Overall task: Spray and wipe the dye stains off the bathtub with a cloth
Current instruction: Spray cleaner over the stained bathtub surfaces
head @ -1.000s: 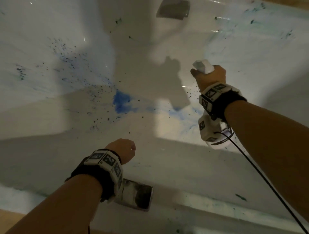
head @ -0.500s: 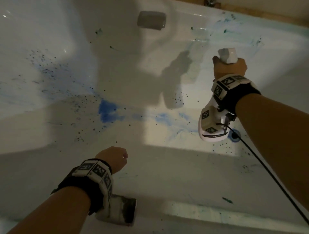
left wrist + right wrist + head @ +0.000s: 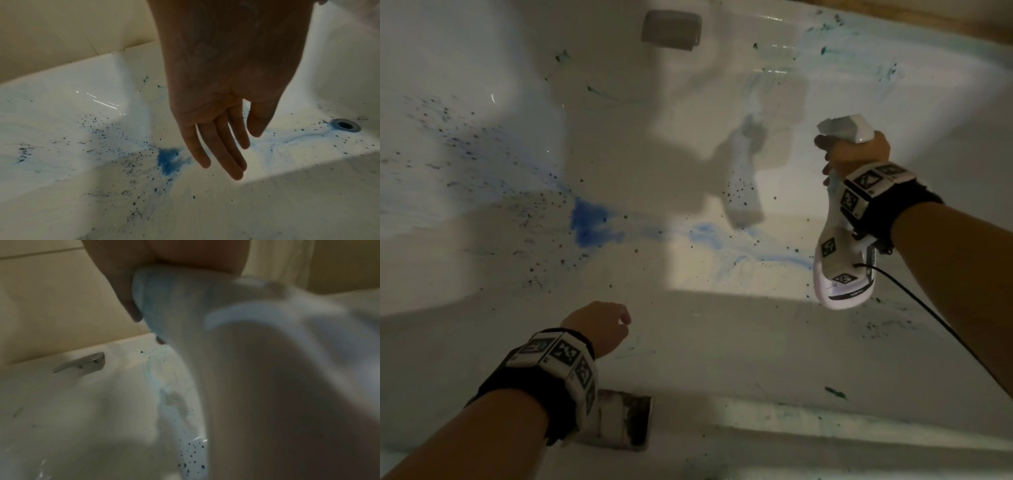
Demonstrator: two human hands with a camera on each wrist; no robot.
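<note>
A dark blue dye stain [image 3: 585,222] lies on the white bathtub [image 3: 482,267] floor, with black specks around it and a paler blue smear [image 3: 722,240] to its right. My right hand [image 3: 854,154] grips a white spray bottle [image 3: 847,128] above the tub's right side, nozzle turned left. The right wrist view shows the bottle [image 3: 180,318] close and blurred. Nearer me, my left hand [image 3: 601,329] hangs over the tub; its fingers [image 3: 218,146] are straight and hold nothing, just right of the stain [image 3: 168,162]. No cloth is in view.
A grey handle [image 3: 671,29] sits on the far tub wall. The drain [image 3: 345,125] lies to the right, ringed with pale blue. Green smears mark the far rim [image 3: 825,31] and a green spot [image 3: 835,392] the near rim. A black cable [image 3: 928,308] trails from my right wrist.
My right hand has carried the bottle to the right, away from the dark blue stain, and the nozzle now shows pointing left. The left hand has stayed about where it was.
</note>
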